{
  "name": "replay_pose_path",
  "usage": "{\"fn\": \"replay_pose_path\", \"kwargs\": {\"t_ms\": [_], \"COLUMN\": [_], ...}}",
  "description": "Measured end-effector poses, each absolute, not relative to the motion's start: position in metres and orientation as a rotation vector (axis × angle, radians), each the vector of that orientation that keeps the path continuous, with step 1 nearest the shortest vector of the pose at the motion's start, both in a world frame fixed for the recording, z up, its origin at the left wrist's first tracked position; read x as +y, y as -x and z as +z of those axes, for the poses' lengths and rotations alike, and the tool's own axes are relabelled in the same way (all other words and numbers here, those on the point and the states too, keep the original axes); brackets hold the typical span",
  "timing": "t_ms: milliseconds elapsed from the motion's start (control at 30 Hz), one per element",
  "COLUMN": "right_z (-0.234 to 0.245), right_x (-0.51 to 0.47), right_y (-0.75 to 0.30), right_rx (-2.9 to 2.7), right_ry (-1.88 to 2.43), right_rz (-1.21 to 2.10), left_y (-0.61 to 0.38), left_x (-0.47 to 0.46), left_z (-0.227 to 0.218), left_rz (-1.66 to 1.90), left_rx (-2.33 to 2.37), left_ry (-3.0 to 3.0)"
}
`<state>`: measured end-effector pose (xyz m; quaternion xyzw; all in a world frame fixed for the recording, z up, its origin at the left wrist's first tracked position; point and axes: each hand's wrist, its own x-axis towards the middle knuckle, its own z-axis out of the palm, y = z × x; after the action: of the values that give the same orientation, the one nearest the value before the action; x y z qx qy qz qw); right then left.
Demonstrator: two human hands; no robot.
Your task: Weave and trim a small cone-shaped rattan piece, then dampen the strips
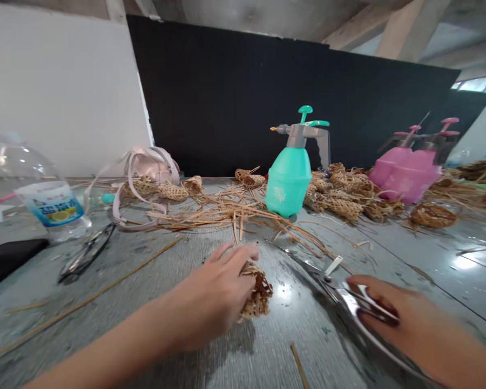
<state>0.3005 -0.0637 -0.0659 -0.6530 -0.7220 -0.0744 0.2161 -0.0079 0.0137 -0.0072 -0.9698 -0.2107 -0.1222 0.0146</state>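
My left hand (216,292) is closed round a small woven piece of tan strips (258,294), like a little basket. Its open, ragged end faces right, and the rest is hidden by my fingers. My right hand (417,319), smeared by motion, has its fingers at the handles of metal scissors (346,294). The blades point away toward the middle of the table, low over its surface. Just past the scissors' pivot, a short white strip (333,265) shows. A pile of loose tan strips (222,210) spreads beyond my left hand.
A teal spray bottle (288,181) stands behind the strips, with pink spray bottles (407,170) farther right. Woven pieces (344,202) lie between them. On the left are a plastic bottle (51,200), pliers-like tool (87,254), black phone-like slab (12,259) and pale bag (154,165).
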Motion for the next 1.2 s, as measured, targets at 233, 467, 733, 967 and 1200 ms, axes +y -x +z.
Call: {"fn": "replay_pose_path", "kwargs": {"t_ms": [233, 467, 733, 967, 1200], "right_z": [-0.055, -0.057, -0.049, -0.06, -0.046], "right_x": [-0.054, -0.037, -0.027, -0.021, -0.042], "right_y": [-0.209, -0.159, -0.2, -0.21, -0.159], "right_rx": [-2.088, -2.041, -1.896, -2.024, -2.44], "right_ry": [1.304, 1.436, 1.428, 1.419, 1.001], "right_rz": [-0.197, 0.221, 0.085, -0.122, -0.105], "left_y": [0.001, 0.009, 0.034, 0.03, 0.03], "left_x": [0.009, 0.007, 0.042, 0.046, 0.048], "left_z": [-0.016, -0.007, -0.012, -0.01, -0.01], "left_rz": [-0.354, -0.532, -0.321, -0.317, -0.245], "left_rx": [-0.516, -0.622, -0.67, -0.537, -0.524], "left_ry": [3.1, 3.353, 3.632, 3.67, 3.64]}}
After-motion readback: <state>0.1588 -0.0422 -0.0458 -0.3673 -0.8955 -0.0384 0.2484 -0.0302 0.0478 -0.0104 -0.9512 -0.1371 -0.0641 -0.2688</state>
